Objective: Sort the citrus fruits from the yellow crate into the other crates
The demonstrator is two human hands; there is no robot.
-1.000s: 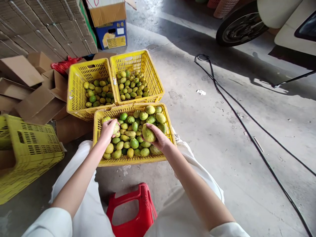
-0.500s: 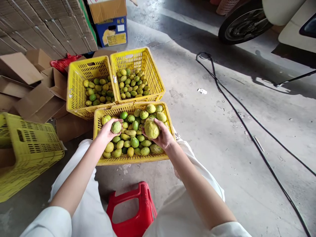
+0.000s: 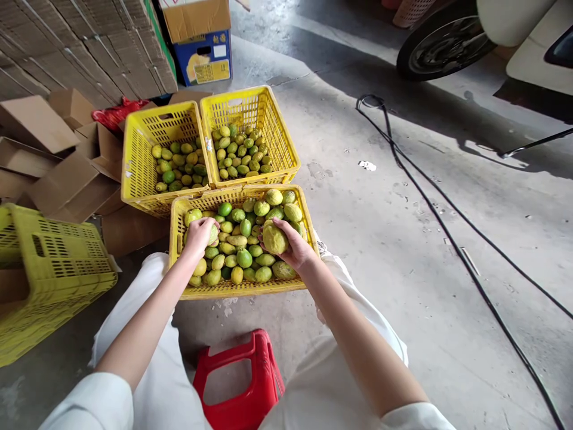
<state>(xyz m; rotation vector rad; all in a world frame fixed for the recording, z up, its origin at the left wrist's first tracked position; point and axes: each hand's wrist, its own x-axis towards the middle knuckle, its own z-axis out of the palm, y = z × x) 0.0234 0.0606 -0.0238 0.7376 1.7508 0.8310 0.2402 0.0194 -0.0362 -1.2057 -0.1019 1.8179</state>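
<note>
A yellow plastic crate full of green and yellow fruits lies on the floor in front of me. My left hand is closed over a small green fruit at the crate's left side, palm down. My right hand grips a large yellowish fruit just above the pile in the crate. Two more yellow crates stand behind it: the left crate and the right crate, each partly filled with smaller fruits.
A red stool sits between my knees. An overturned yellow crate lies at left beside loose cardboard boxes and a stack of flat cartons. Black cables cross the concrete floor at right; a vehicle wheel stands beyond.
My left hand turned palm-down and lowered its small green fruit toward the pile. My right hand lowered the large fruit slightly.
</note>
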